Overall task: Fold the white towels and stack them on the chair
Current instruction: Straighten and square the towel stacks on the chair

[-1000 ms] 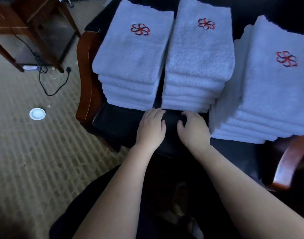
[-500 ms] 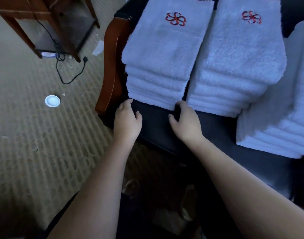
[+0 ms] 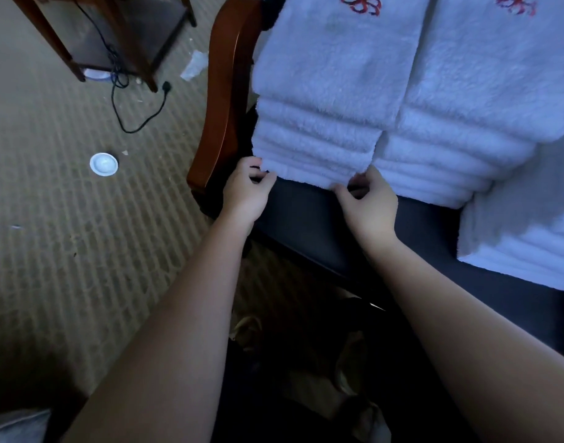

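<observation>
Left hand [image 3: 245,193] and right hand [image 3: 370,203] each pinch a near bottom corner of the leftmost towel stack [image 3: 319,145] on the chair [image 3: 306,219].

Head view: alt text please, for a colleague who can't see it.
The left hand and right hand grip the lower front corners of the left towel stack on a dark-seated chair. A middle stack and a right stack sit beside it.

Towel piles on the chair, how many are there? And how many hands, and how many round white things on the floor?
Towel piles: 3 (left pile, middle pile, right pile)
Hands: 2 (left hand, right hand, both pinching the left pile's bottom corners)
Round white lid on the floor: 1
Total: 6
</observation>
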A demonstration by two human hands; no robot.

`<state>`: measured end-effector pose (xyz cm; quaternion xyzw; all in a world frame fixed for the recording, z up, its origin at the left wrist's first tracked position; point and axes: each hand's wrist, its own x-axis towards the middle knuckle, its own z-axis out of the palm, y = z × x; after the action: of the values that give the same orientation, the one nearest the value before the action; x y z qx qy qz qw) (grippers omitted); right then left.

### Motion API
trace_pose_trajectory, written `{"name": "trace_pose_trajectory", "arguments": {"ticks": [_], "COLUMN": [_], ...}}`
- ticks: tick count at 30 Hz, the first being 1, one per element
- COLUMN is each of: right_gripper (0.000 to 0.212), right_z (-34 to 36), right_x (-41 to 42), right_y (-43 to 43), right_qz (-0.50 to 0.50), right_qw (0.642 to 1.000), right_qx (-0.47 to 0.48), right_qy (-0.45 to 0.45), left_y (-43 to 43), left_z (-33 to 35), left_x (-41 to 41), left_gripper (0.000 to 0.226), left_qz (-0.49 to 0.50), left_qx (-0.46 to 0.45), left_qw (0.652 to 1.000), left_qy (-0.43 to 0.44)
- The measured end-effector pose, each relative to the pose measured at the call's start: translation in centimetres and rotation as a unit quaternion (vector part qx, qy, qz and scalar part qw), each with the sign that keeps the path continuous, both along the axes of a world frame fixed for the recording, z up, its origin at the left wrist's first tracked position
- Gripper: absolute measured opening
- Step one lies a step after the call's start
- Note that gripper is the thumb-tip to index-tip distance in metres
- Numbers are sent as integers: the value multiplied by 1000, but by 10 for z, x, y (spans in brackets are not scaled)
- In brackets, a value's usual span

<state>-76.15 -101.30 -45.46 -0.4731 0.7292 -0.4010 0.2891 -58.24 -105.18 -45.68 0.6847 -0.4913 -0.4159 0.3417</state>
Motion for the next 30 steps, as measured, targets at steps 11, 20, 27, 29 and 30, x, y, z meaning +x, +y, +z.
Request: {"name": "trace_pose_trajectory", "arguments": {"ticks": [11, 20, 27, 29, 30], "right_gripper": [22, 22, 34, 50, 54], "right_z": [18, 44, 57, 61, 64], "right_x": [-38, -40, -42, -44, -44], "right_y": [42, 55, 37, 34, 33], "right_qz": [55, 30, 3, 23, 37], "right_qw": [992, 987, 970, 967, 962], "right_qx": [107, 32, 37, 49, 53], "right_qy": [-23, -151, -239, -249, -264], "left_y": [69, 85, 69, 57, 51], "left_z": [13, 46, 64, 71, 75], "left_x": [17, 22, 20, 20, 20], "left_gripper": [20, 21, 10, 22, 39], "left_qz": [-104, -61, -21, 8, 9], "left_qx": [27, -62, -20, 14, 39], "left_qw": [985, 996, 997, 997, 996], "left_qy": [-133, -17, 68, 72, 82]}}
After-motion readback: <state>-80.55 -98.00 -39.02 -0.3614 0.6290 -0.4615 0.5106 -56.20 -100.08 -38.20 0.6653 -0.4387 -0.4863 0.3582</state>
